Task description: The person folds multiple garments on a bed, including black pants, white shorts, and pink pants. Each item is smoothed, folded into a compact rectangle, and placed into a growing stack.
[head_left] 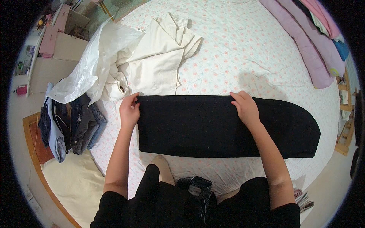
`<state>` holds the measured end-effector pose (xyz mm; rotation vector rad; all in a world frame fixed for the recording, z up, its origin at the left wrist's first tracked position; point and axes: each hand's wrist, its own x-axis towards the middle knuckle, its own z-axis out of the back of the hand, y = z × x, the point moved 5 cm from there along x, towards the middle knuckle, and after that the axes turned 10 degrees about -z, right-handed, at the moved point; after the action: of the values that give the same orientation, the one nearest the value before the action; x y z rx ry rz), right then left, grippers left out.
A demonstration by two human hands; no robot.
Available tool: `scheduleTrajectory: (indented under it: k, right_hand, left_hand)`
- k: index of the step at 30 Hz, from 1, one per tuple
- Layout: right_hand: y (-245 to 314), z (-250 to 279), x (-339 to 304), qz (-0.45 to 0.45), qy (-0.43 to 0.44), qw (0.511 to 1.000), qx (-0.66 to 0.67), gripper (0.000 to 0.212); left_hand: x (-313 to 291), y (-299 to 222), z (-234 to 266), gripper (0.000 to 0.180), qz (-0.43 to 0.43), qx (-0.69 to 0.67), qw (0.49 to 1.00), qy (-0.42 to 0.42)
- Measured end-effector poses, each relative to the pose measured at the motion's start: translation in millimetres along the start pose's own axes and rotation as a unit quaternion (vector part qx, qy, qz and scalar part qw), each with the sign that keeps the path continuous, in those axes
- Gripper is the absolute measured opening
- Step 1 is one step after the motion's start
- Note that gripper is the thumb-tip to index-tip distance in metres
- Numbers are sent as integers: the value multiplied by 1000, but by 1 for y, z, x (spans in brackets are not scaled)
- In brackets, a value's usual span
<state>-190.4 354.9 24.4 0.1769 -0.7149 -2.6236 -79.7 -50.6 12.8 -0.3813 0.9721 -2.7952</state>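
Observation:
A black garment (190,125), folded into a long flat strip and perhaps a pair of trousers, lies across the bed in front of me. Its left end is straight, while the right end is rounded along the far side. My left hand (130,109) pinches the far left corner between thumb and fingers. Farther right along the same far edge, my right hand (245,107) has its fingertips and thumb closed on the cloth. The right forearm crosses over the garment and hides part of its near edge.
Beyond the garment lie a crumpled cream cloth (157,57) and a clear plastic bag (102,57). Folded jeans and dark clothes (78,123) are stacked at the left, above a cream pillow (72,186). A rolled lilac quilt (304,49) borders the bed (224,49) at far right.

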Motion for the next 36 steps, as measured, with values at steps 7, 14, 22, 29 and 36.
scheduleTrajectory:
  k: [7,14,22,29,36]
  right_hand:
    - [10,-3,2,66,-59,994,-69,17]
    - [25,23,-6,-72,27,997,-14,11]
    - [9,-14,32,-29,-1,997,-67,14]
    - [0,-21,23,-2,-40,998,-50,14]
    - [10,-17,23,-8,-44,998,-36,14]
  left_hand:
    - [15,-21,1,22,-96,92,990,51]
    - [-14,6,28,16,207,-271,927,157]
    - [29,23,-11,24,32,-45,998,35]
    - [-26,50,-1,38,149,-222,964,0]
    - [-118,34,10,38,231,-265,933,75]
